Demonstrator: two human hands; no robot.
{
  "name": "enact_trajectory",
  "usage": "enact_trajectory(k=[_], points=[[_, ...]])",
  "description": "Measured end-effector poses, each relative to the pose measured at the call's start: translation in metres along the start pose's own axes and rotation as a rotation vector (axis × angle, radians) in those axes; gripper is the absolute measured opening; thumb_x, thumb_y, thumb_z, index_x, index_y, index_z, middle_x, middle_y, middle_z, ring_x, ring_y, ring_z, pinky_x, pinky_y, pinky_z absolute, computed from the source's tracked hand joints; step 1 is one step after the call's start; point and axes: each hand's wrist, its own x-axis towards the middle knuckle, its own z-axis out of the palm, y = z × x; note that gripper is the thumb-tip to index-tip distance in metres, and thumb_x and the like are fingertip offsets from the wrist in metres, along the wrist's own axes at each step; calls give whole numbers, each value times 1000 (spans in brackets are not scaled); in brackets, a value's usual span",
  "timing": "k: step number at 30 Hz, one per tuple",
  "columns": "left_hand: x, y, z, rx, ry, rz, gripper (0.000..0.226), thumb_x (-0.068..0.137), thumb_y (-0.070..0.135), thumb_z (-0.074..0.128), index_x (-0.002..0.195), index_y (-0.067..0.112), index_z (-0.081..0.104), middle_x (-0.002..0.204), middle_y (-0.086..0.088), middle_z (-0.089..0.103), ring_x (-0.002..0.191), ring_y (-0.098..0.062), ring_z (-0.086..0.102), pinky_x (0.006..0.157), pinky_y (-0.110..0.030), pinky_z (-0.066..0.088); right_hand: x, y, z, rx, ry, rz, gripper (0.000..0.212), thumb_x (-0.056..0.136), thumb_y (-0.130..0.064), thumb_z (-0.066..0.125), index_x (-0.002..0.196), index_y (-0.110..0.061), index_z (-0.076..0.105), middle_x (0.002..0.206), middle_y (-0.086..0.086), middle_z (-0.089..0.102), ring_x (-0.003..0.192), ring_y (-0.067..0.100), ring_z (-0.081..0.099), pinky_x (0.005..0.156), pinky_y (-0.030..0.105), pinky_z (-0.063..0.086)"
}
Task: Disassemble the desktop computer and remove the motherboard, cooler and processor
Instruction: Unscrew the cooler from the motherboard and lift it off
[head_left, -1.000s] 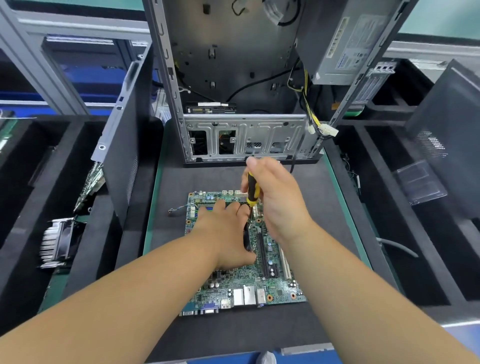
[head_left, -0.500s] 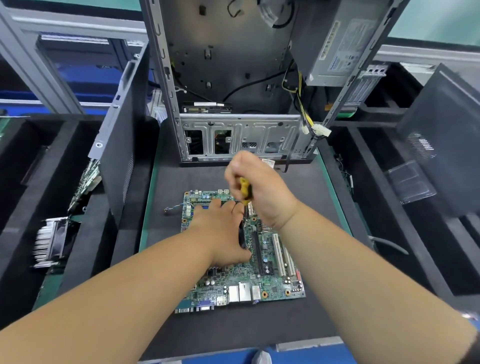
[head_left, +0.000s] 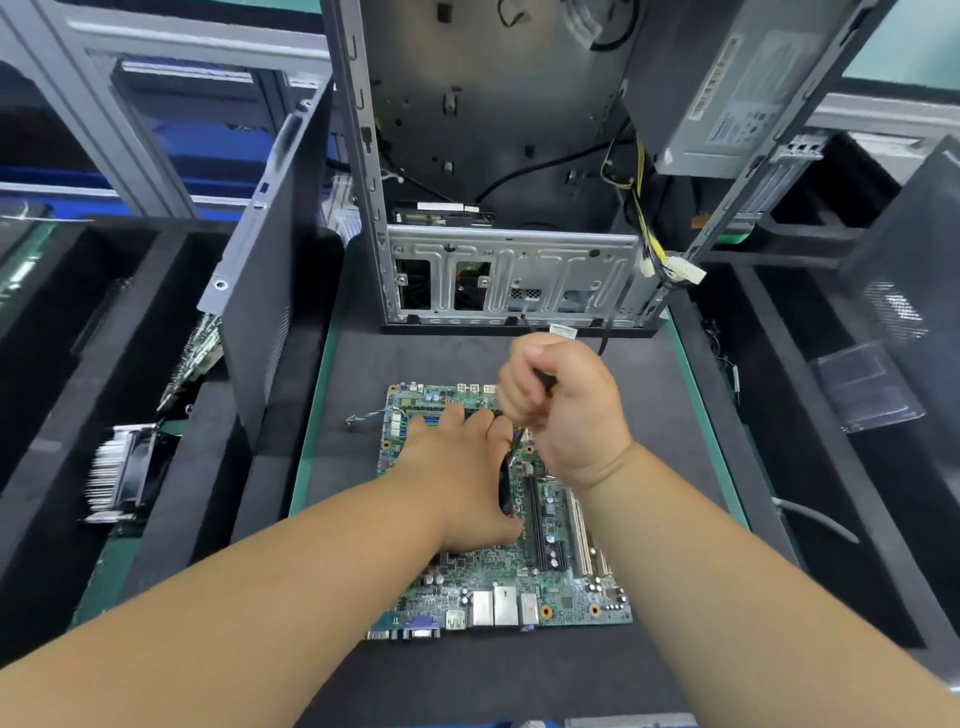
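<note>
While the right hand (head_left: 563, 410) is curling its fingers into a fist round a screwdriver (head_left: 546, 383), only a sliver of whose dark and yellow handle is showing between the knuckles, the thin shaft is pointing down toward the middle of the motherboard (head_left: 498, 566). The tip is lying behind the left hand (head_left: 462, 478), so it cannot be told what it is meeting. That left hand is lying palm down with fairly straight fingers, pressing on something dark at the board's centre; this is probably the cooler, though the hand is covering most of it.

Judging by how things are lying, the task is well under way. The motherboard is already sitting out of the computer case (head_left: 498, 171), flat on the dark mat (head_left: 649, 374) in the centre of the frame, its port row facing the lower edge. The case is standing emptied at the top centre, its loose yellow and black cables (head_left: 652, 249) hanging at the upper right. What appears to be left is freeing the cooler and then the processor, which is not visible.

The board is looking green and densely populated, with long black and white slots running along its right half. A finned heatsink with a fan (head_left: 122, 473) is resting in the black tray at the left.
</note>
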Motion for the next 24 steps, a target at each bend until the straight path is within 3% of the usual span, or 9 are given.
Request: enact_trajectory(k=[2, 6, 8, 10, 12, 14, 18, 24], points=[[-2, 1, 0, -7, 20, -1, 94, 61, 78, 44, 134, 20, 29, 127, 0, 39, 114, -26, 34, 87, -51, 34, 0, -10, -13, 125, -21, 82, 33, 77, -19, 40, 44, -17, 39, 41, -4, 23, 42, 7, 16, 46, 20, 14], [-3, 0, 0, -28, 1, -3, 104, 63, 79, 42, 145, 20, 20, 140, 0, 32, 126, -28, 29, 97, -56, 32, -4, -11, -10, -59, -51, 89, 22, 83, -21, 43, 63, -14, 46, 54, 1, 40, 47, 15, 30, 53, 39, 15], [-2, -2, 1, -15, 3, 6, 101, 63, 79, 40, 142, 21, 21, 137, 1, 32, 125, -27, 29, 97, -56, 32, -10, -6, -1, -138, 111, 75, 20, 79, -31, 60, 69, -17, 51, 66, 1, 51, 60, 19, 45, 61, 38, 28], [-2, -2, 2, -25, 6, 3, 100, 63, 79, 41, 143, 21, 20, 137, 1, 33, 125, -28, 29, 97, -56, 33, -16, -1, -1, -191, 302, 26, 27, 73, -47, 69, 67, -22, 59, 68, -3, 60, 68, 18, 55, 64, 29, 43], [-2, -3, 2, -38, 12, 2, 101, 63, 79, 41, 143, 22, 19, 137, 1, 34, 125, -28, 30, 97, -56, 33, -19, 2, -2, -186, 415, -16, 29, 77, -52, 68, 72, -24, 68, 72, -3, 66, 73, 16, 62, 62, 21, 47], [-3, -2, 2, -53, 29, 5, 98, 62, 77, 43, 140, 23, 23, 133, 2, 37, 121, -26, 33, 94, -54, 35, -19, 7, 3, -173, 441, -37, 34, 86, -55, 58, 74, -25, 70, 71, -3, 63, 70, 14, 59, 63, 21, 46], [-5, -2, 0, -77, 39, 0, 92, 62, 76, 46, 136, 24, 32, 131, 3, 40, 120, -26, 34, 95, -54, 35, -13, 17, 16, -189, 277, -59, 53, 98, -47, 35, 57, -20, 55, 51, -7, 41, 50, 11, 36, 50, 20, 32], [-8, -1, -2, -12, 46, 6, 102, 63, 78, 43, 144, 18, 24, 138, 0, 36, 123, -27, 33, 97, -53, 35, 13, -3, 0, 60, -94, 124, 54, 94, -38, 33, 46, -15, 42, 38, -6, 24, 39, 11, 14, 43, 23, 11]])
